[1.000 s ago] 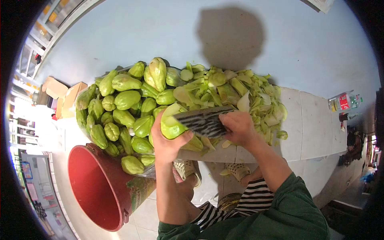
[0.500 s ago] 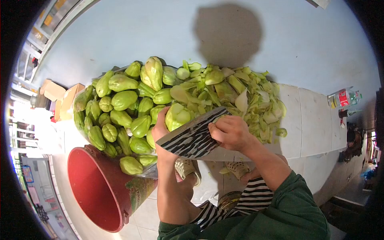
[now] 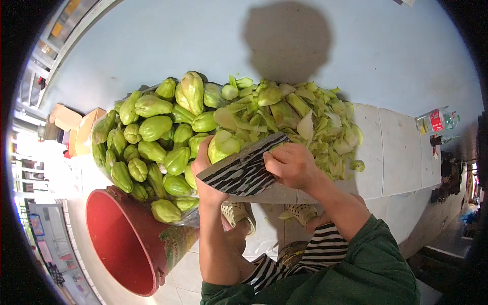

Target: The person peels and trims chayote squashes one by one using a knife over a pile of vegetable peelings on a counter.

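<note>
My left hand [image 3: 202, 155] is closed around a partly cut green chayote [image 3: 224, 144], whose pale flesh shows on top. My right hand [image 3: 291, 165] grips a broad cleaver [image 3: 243, 169] by its handle end, with the fingers curled and the handle mostly hidden. Across the chayote's near side the wide blade slants down to the left, close to my left wrist. Black and white stripes show on its face. Behind my hands lies a wide heap of peelings [image 3: 325, 137]. To the left is a pile of whole chayotes [image 3: 156, 128] on clear plastic.
A red bucket [image 3: 94, 223] lies tilted at the lower left with its mouth facing me. Cardboard boxes [image 3: 89, 129] stand at the far left. A plastic bottle [image 3: 437, 121] is by the wall [image 3: 193, 40] on the right. My shoes [image 3: 236, 216] are below the blade.
The blade and both hands stay almost in place, with a slight shift at the chayote's cut top. The whole view has moved a little.
</note>
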`<action>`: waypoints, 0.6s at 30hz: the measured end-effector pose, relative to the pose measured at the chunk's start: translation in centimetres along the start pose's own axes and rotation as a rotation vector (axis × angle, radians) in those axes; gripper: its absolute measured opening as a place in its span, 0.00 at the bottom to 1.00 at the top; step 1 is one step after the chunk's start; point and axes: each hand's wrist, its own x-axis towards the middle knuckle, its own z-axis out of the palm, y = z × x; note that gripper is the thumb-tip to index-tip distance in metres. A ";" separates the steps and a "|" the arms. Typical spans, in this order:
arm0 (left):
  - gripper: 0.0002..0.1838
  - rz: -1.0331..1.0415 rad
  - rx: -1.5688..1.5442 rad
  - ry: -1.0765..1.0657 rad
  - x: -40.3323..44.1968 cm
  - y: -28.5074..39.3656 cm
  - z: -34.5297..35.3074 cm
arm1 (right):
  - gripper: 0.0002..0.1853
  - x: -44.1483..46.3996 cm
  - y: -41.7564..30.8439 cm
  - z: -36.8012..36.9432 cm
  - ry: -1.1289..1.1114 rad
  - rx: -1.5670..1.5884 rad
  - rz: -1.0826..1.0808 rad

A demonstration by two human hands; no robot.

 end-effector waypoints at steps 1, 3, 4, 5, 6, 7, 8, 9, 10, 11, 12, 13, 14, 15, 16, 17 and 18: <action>0.26 -0.006 0.018 0.001 0.0 0.1 0.0 | 0.14 0.1 0.1 -0.1 0.002 0.010 -0.006; 0.27 -0.016 -0.019 0.003 0.0 -0.4 0.1 | 0.13 0.1 0.3 0.1 0.025 0.015 -0.018; 0.28 -0.024 -0.055 0.003 -0.1 -0.5 0.1 | 0.13 0.0 0.5 0.2 0.049 0.020 -0.028; 0.28 -0.024 -0.056 -0.002 -0.2 -0.3 0.1 | 0.13 -0.3 0.8 0.3 0.049 0.019 -0.023; 0.30 -0.026 -0.079 -0.003 -0.3 0.3 0.0 | 0.12 -0.5 1.2 0.3 0.004 -0.001 0.030; 0.31 -0.026 -0.102 -0.002 -0.2 0.7 -0.1 | 0.12 -0.5 1.5 0.2 -0.041 -0.021 0.081; 0.31 -0.024 -0.103 -0.004 -0.3 0.6 -0.2 | 0.12 -0.6 1.3 0.0 -0.040 -0.025 0.082; 0.32 -0.028 -0.110 -0.007 -0.2 0.3 -0.3 | 0.11 -0.6 1.1 -0.2 -0.048 -0.055 0.065; 0.34 -0.034 -0.115 -0.007 -0.2 0.1 -0.5 | 0.11 -0.5 1.0 -0.3 -0.057 -0.082 0.045; 0.34 -0.035 -0.116 -0.004 -0.3 0.1 -0.6 | 0.11 -0.3 0.9 -0.4 -0.058 -0.081 0.043; 0.34 -0.026 -0.122 -0.004 -0.3 0.2 -0.8 | 0.11 0.0 0.7 -0.5 -0.034 -0.068 0.024; 0.34 -0.019 -0.129 -0.006 -0.4 0.2 -0.9 | 0.11 0.1 0.6 -0.5 -0.010 -0.053 0.006; 0.34 -0.022 -0.129 -0.004 -0.4 0.1 -1.0 | 0.11 0.1 0.3 -0.4 -0.012 -0.051 0.006; 0.35 -0.047 -0.081 -0.019 -0.4 0.0 -1.0 | 0.12 0.0 -0.1 -0.3 -0.018 -0.040 -0.017; 0.35 -0.072 -0.032 -0.034 -0.3 -0.1 -1.1 | 0.12 0.0 -0.3 -0.2 -0.022 -0.028 -0.041; 0.36 -0.109 0.033 -0.047 -0.3 -0.8 -0.7 | 0.12 0.0 -0.2 -0.1 -0.024 -0.026 -0.043; 0.36 -0.113 0.035 -0.046 -0.5 -0.7 -0.7 | 0.13 -0.2 -0.1 0.1 -0.045 -0.025 -0.032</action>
